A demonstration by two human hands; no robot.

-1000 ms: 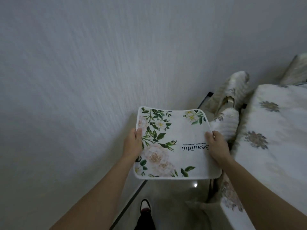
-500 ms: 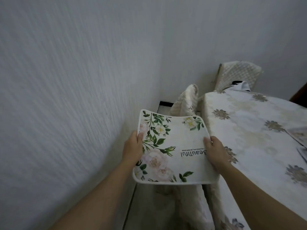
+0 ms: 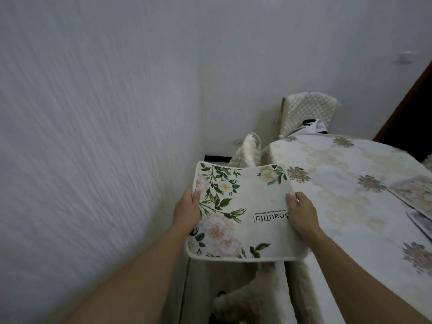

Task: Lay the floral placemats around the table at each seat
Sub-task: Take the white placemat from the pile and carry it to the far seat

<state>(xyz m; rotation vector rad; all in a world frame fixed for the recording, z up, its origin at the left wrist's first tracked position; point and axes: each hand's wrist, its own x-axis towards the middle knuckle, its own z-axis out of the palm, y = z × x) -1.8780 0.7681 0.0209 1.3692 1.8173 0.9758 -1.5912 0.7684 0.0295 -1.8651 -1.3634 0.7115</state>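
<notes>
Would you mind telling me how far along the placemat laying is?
Done: one laid placemat seemingly lies at the table's right edge. In hand: left hand and right hand grip a floral placemat, in the air beside the table. Left: laying it; its end by the covered chair is bare.

Single head view, angled forward and down, close over wall-side table (image 3: 350, 206) edge

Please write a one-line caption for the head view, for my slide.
Left hand and right hand hold a floral placemat by its sides, beside the cloth-covered table.
</notes>
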